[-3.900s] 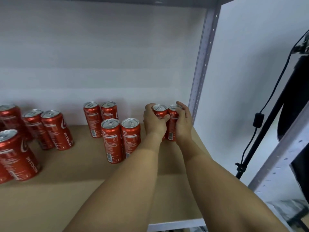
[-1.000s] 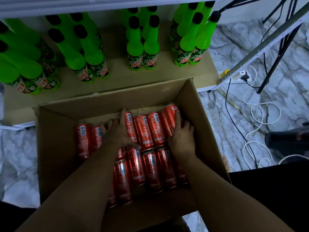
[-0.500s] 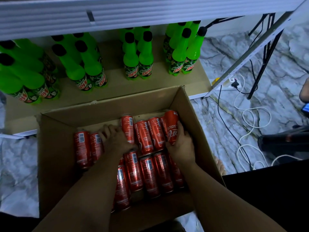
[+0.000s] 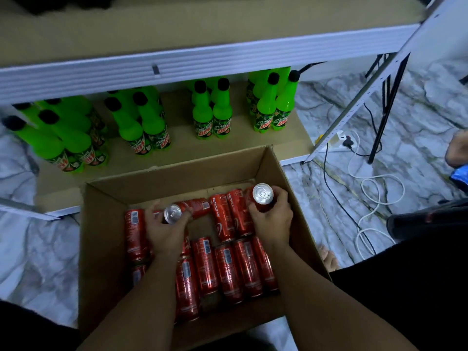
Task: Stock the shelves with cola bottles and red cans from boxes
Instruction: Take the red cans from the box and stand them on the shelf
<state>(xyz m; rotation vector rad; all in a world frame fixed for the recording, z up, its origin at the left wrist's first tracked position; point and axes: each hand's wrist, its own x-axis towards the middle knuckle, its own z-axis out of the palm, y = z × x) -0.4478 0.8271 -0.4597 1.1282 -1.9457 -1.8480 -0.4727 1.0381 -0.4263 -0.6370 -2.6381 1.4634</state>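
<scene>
An open cardboard box (image 4: 106, 249) sits on the floor below me, with several red cans (image 4: 228, 269) lying in rows inside. My left hand (image 4: 164, 231) grips one red can (image 4: 172, 213) upright, its silver top facing me. My right hand (image 4: 272, 221) grips another red can (image 4: 262, 194), also upright, near the box's right wall. Both cans are lifted a little above the rows. Another red can (image 4: 200, 206) lies crosswise between the hands.
Green bottles (image 4: 212, 117) with black caps stand in groups on the low shelf (image 4: 182, 145) just beyond the box. A white shelf beam (image 4: 202, 62) crosses above them. Cables and a power strip (image 4: 339, 141) lie on the marble floor to the right, beside a slanted upright.
One second ago both hands lay on the cans in the box. Each has since taken one can and tipped it upright, lifting it off the rows. The view has tilted upward.
</scene>
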